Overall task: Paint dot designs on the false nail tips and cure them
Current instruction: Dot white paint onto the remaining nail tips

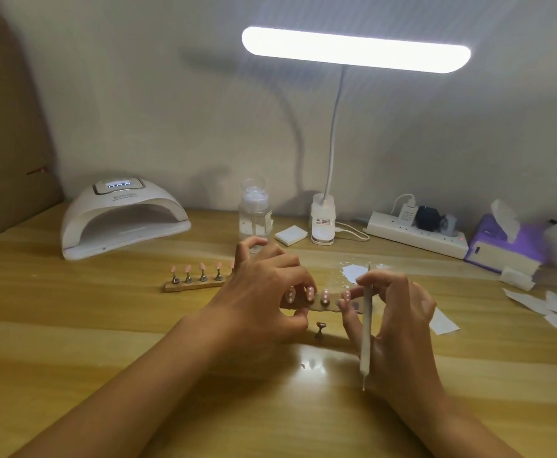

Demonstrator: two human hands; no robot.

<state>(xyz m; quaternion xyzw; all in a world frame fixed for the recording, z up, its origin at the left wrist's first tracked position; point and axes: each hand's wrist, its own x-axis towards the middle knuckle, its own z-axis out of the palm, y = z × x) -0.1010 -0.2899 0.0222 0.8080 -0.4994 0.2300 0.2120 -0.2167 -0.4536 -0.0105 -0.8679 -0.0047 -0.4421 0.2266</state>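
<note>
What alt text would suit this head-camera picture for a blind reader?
The left hand grips a wooden strip of pink nail tips with white dots, while the right hand holds a dotting tool and touches the end tip. Behind them on the table stand another strip of plain pink tips, a white curing lamp and a lit desk lamp.

Pink nail tips [325, 295] bear white dots; purple tissue box [505, 249].
</note>
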